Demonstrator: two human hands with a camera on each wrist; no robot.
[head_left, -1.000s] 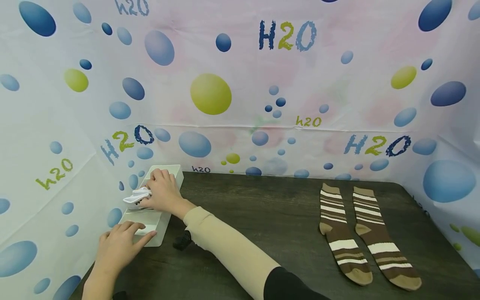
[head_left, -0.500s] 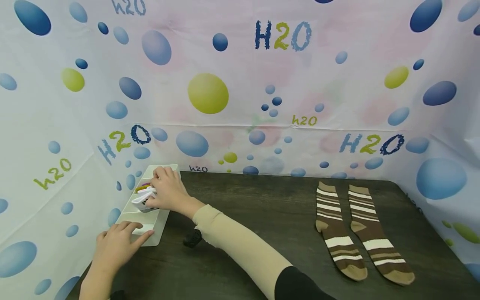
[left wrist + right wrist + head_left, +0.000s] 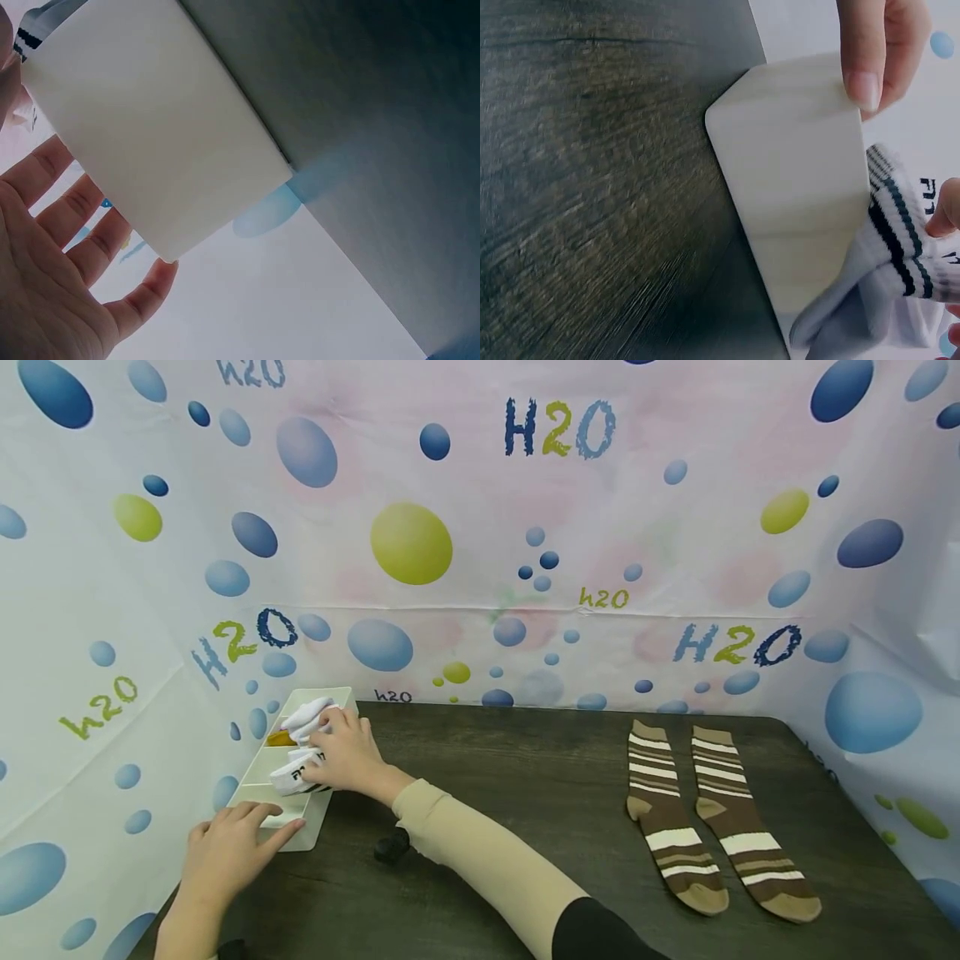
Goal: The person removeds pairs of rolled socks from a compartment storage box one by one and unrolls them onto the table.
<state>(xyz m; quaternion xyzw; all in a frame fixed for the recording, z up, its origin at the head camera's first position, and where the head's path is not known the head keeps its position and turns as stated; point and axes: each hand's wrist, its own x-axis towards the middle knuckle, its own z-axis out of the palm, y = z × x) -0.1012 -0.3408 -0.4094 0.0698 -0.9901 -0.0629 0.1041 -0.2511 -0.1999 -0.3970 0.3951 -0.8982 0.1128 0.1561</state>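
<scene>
My right hand point(image 3: 348, 752) pinches white socks point(image 3: 294, 777) with black stripes and lettering, bunched over a long off-white divided box point(image 3: 311, 835). In the right wrist view, the striped sock part point(image 3: 900, 232) hangs across the box's side rim. A mustard-yellow item point(image 3: 281, 738) shows in a compartment beside the socks; the rest of it is hidden. At the box's near end, my left hand point(image 3: 228, 852) rests with fingers spread and thumb out. The left wrist view has these fingers point(image 3: 97, 247) at the box's rim, their tips partly hidden behind the end wall.
Two brown, white and tan striped socks, a left one point(image 3: 671, 827) and a right one point(image 3: 750, 835), lie flat on the dark wooden table point(image 3: 487, 793) at the right. A curtain point(image 3: 480, 527) with bubbles and H2O lettering stands behind the table and along the left side.
My right hand has shifted a little rightward with the white socks, which now spread out more at the top. The yellow item has come into view. My left hand stays at the box's near end.
</scene>
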